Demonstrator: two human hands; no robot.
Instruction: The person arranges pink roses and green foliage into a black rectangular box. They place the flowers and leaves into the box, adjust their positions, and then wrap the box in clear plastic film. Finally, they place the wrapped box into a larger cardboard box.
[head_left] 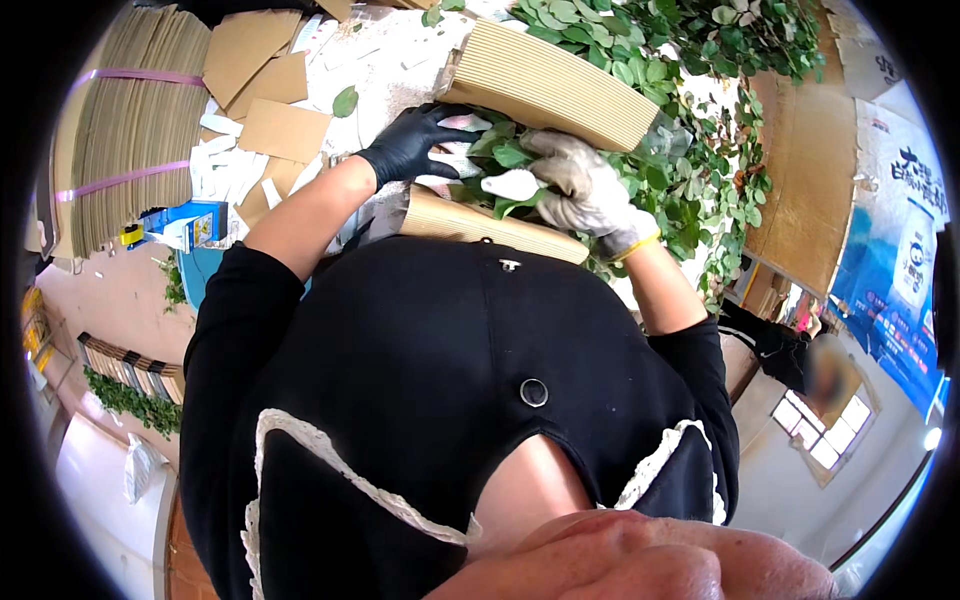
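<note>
My left hand (418, 148), in a black glove, curves its parted fingers round a pale pink-and-white bundle (458, 150) whose kind I cannot make out. Green leafy stems (510, 153) come out beside it. Over these leaves my right hand (585, 185), in a greyish-white work glove with a yellow cuff edge, has its fingers curled down, and the fingertips are partly hidden. A small white piece (513, 186) lies among the leaves between my hands. Ribbed cardboard flanks the bundle: a large upright panel (555, 85) on the far side and a lower flap (490, 225) against my body.
At the left stands a tall stack of flat cardboard (140, 130) tied with pink straps, beside a blue tape dispenser (185, 225). Loose brown card pieces (283, 130) and white scraps litter the table. Leafy branches (690, 190) heap up on the right. Another person (780, 345) is farther right.
</note>
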